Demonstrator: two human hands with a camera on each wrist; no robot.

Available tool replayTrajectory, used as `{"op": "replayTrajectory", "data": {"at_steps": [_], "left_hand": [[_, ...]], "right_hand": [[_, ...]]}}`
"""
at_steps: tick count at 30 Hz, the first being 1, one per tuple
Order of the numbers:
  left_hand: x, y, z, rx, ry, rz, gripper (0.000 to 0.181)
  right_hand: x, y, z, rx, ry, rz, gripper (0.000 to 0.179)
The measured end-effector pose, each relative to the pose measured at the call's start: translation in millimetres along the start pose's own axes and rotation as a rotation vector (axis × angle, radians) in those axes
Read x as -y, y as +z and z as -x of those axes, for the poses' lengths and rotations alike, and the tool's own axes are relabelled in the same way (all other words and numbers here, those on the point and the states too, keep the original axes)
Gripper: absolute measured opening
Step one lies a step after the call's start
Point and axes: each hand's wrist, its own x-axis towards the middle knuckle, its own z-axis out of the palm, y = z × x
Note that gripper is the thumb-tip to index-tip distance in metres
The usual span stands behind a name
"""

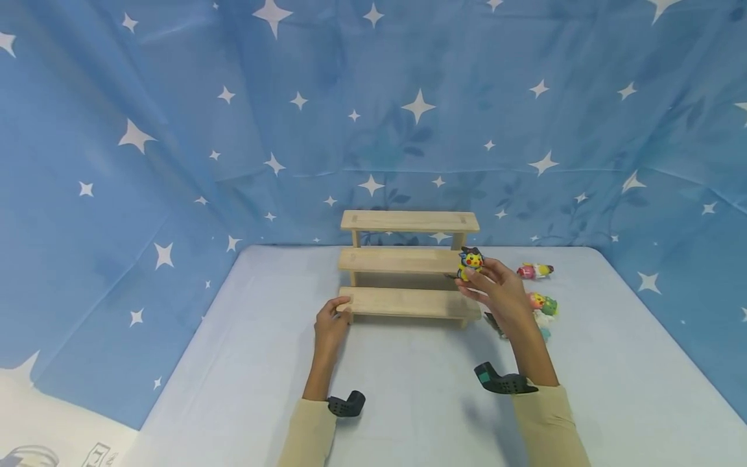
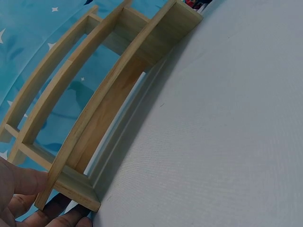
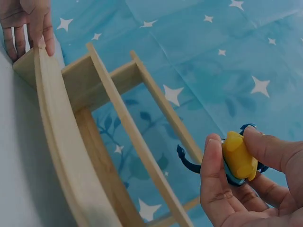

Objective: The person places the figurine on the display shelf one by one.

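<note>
A three-tier wooden shelf (image 1: 408, 301) stands on the white table against the starry cloth. My left hand (image 1: 332, 321) grips the left end of its lowest board, with the thumb on top and fingers beneath in the left wrist view. My right hand (image 1: 504, 295) pinches a small yellow figurine (image 1: 471, 259) with red cheeks and dark blue parts, raised in front of the right end of the middle board. In the right wrist view the yellow figurine (image 3: 239, 156) shows its yellow underside between thumb and fingers, and a curved dark blue tail sticks out.
Right of the shelf lie several small figurines: a red and yellow one (image 1: 535, 271) at the back, an orange and green pair (image 1: 543, 303) nearer, and white and teal pieces partly behind my right wrist. A dark piece (image 1: 493, 324) lies beside the shelf's right end.
</note>
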Motion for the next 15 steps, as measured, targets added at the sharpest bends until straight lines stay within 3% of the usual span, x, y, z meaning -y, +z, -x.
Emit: {"op": "replayTrajectory", "data": {"at_steps": [5, 11, 15], "left_hand": [[-0.5, -0.3, 0.2, -0.001, 0.015, 0.002, 0.025], [0.6, -1.1, 0.4, -0.007, 0.016, -0.001, 0.025], [-0.1, -1.6, 0.7, -0.009, 0.014, -0.005, 0.025]], "right_hand": [[7.9, 8.5, -12.2, 0.029, -0.023, -0.030, 0.041], [14.7, 19.7, -23.7, 0.057, -0.038, -0.062, 0.060], [18.4, 28.4, -34.2, 0.053, -0.046, -0.057, 0.056]]}}
